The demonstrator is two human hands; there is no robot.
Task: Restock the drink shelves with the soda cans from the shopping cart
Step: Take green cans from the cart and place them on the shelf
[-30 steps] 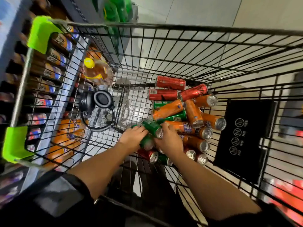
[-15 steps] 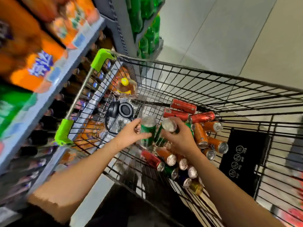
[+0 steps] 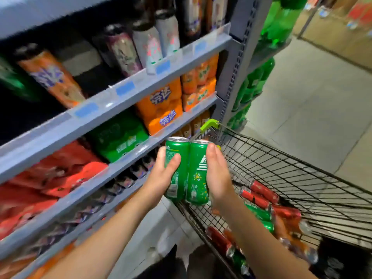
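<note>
My left hand (image 3: 161, 176) grips an upright green soda can (image 3: 176, 156). Beside it, touching, stands a second green can (image 3: 197, 172), gripped by my right hand (image 3: 218, 176). Both cans are held up above the near left corner of the black wire shopping cart (image 3: 281, 168), close to the front of the grey drink shelves (image 3: 128, 97). Several red, green and orange cans (image 3: 263, 202) lie in the cart's bottom. On the shelf level behind the cans sits a green multipack (image 3: 118, 137), with orange packs (image 3: 161, 105) to its right and red packs (image 3: 56, 174) to its left.
Tall bottles (image 3: 145, 43) stand on the upper shelf and small dark bottles (image 3: 128, 180) on the lower one. A grey upright post (image 3: 235, 63) ends this bay; green bottles (image 3: 255, 81) fill the bay beyond. Grey tiled floor (image 3: 306, 101) lies right of the cart.
Both hands lifted a green can each out of the cart and up to the left, toward the shelves. My view swung from the cart to the shelves.
</note>
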